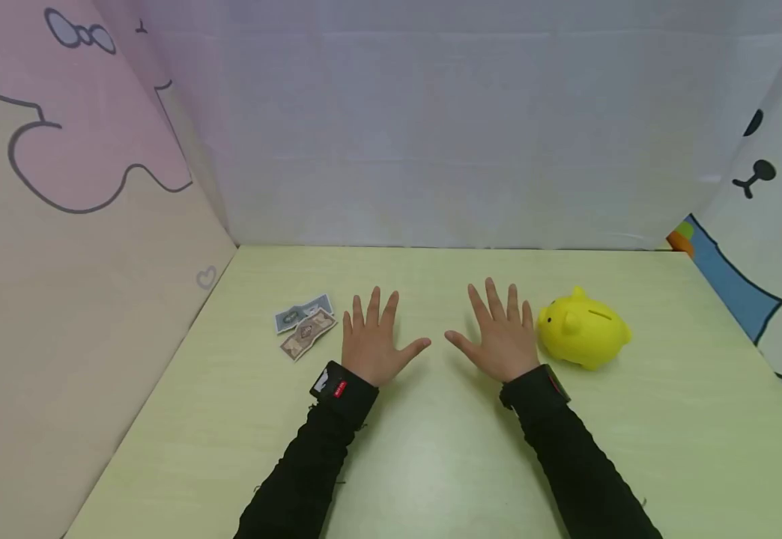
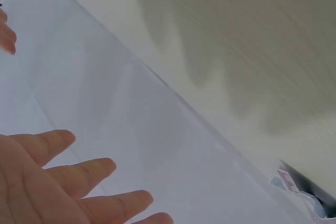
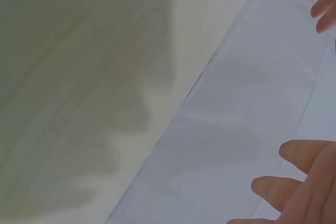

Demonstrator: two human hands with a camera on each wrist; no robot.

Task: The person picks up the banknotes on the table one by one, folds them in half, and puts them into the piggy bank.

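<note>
Palm down over the table, my left hand [image 1: 374, 342] has its fingers straight and spread and holds nothing. Left of it lie two banknotes, a brown one [image 1: 308, 334] partly over a blue-grey one [image 1: 303, 314]. The notes also show at the lower right corner of the left wrist view. My right hand [image 1: 501, 342] is spread in the same way, with nothing in it. Just right of that hand stands a yellow piggy bank [image 1: 583, 329], a coin slot along its top and its face toward the left.
The pale wooden table [image 1: 431, 464] meets a white curtain [image 1: 431, 135] at its back edge. Printed cloth walls rise on both sides, a pink figure [image 1: 94, 150] on the left and a white bear figure [image 1: 768, 224] on the right.
</note>
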